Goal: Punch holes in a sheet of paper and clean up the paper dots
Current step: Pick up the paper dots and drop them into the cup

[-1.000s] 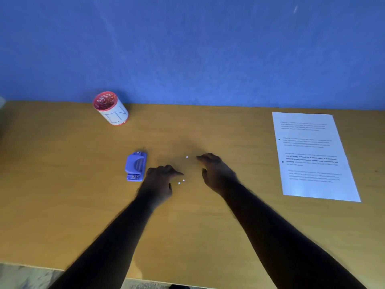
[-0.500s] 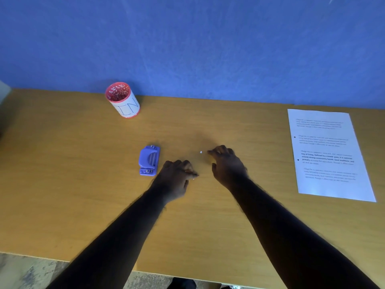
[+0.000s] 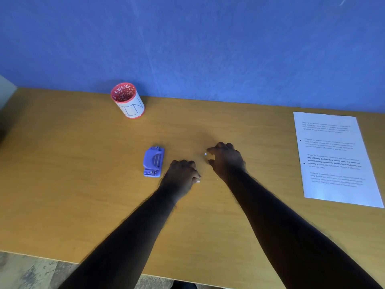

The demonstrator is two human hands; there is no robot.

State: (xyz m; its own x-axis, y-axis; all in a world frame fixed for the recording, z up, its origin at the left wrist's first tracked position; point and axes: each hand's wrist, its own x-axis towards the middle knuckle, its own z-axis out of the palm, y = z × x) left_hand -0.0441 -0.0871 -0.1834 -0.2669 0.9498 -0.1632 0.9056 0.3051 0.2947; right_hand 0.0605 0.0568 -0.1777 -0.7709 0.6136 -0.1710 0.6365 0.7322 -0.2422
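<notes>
Head view shows one white dot [image 3: 205, 154] on the desk [image 3: 83, 195], right between the thumb and first finger of the right hand [image 3: 226, 160]. That hand is bent like a claw, with a small gap between finger and thumb, and the dot sits in the gap (I cannot tell if the skin touches it). The left hand [image 3: 181, 177] is near it, curled down on the desk with its fingers tucked in; something tiny and pale shows at its thumb tip, but I cannot tell what it is. A purple punch [image 3: 153, 161] lies flat just left of the left hand. Far back by the blue wall [image 3: 208, 49] stands a red and white cup [image 3: 129, 102]. The paper [image 3: 333, 159] lies flat on the right side, well apart from both hands, with two dark holes near its left edge.
</notes>
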